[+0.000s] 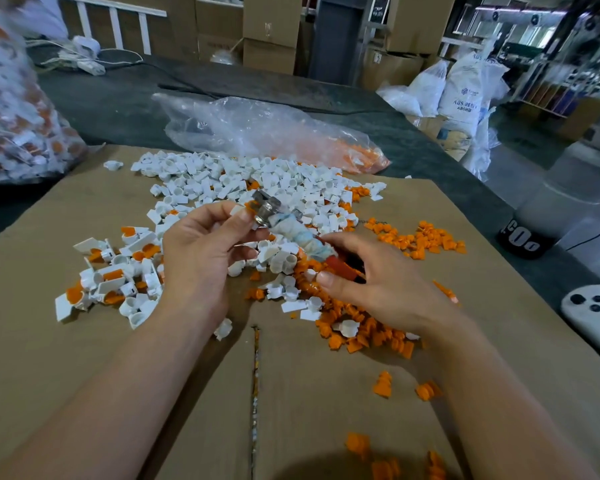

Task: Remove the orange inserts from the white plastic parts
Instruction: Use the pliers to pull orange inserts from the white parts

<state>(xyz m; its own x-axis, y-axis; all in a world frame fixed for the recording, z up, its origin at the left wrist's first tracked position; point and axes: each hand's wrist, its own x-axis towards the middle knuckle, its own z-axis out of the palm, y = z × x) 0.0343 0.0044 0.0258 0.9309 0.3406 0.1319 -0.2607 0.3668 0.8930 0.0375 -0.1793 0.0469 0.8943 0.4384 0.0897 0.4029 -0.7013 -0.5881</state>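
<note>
The fingers [238, 216] of my left hand [201, 251] pinch a white part [238, 208], orange still showing in it, against the metal head of the tool [302, 237]. My right hand [378, 282] curls around the tool's red handle. Beyond lies a heap of emptied white parts [243, 181], and loose orange inserts [361, 330] lie under my right wrist. A cluster of filled parts [115, 275] waits by my left hand. The blurred sack [18, 109] on the desk [118, 98] seems to hold many more, so I judge the job far from finished.
</note>
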